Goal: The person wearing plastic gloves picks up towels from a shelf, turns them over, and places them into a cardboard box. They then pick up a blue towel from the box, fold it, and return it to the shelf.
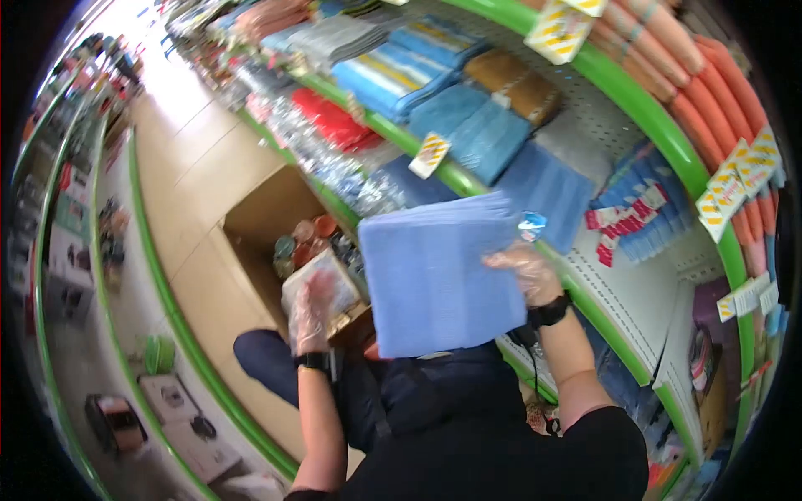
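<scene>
A stack of folded light-blue towels [447, 275] hangs over my lap. My right hand [526, 269], in a clear plastic glove, grips its right edge, thumb on the front face. My left hand [312, 311], gloved the same way, is apart from the stack with fingers extended upward. Behind those fingers, in an open cardboard box [267, 204], lies a pale flat package [338, 288]; whether I touch it cannot be made out. Small orange and clear rounded items [306, 236] also lie in the box.
At my right, a green-edged shelf [618, 292] bears blue towels [468, 125], a brown folded towel [514, 86] and bundles with red-pink bands [626, 217]. Rolled orange towels [710, 104] fill the upper shelf. Another shelf [159, 284] borders the tiled aisle [171, 154] on the left.
</scene>
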Tool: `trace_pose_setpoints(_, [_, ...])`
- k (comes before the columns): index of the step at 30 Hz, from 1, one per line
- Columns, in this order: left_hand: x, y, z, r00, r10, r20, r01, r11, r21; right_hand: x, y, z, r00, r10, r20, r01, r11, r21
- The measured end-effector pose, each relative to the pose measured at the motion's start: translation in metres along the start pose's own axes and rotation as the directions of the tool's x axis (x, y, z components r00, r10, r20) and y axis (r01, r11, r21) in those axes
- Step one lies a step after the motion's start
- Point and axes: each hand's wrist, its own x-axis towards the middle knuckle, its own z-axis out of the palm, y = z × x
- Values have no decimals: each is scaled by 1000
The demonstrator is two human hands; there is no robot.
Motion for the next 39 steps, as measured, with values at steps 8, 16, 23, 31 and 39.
trace_pose_setpoints(8, [-48, -19, -35, 937, -323, -131, 286, 927, -241, 40, 144, 105, 534, 683, 499, -832, 321, 453])
trace_pose_setpoints(16, [-15, 20, -63, 943, -199, -266, 272, 922, 275, 88, 180, 153, 645, 637, 422, -760, 589, 274])
trace_pose_setpoints(23, [42, -53, -151, 921, -79, -382, 290, 794, 535, 63, 212, 163, 706, 686, 179, -387, 584, -713])
trace_pose_setpoints(31, [43, -72, -178, 998, -27, 58, -64, -453, 889, 14, 55, 78, 920, 371, 126, -377, 926, 27])
trace_pose_setpoints(39, [31, -51, -136, 993, 56, 108, -69, -468, 881, -55, -66, -45, 743, 160, -651, -28, 978, 208])
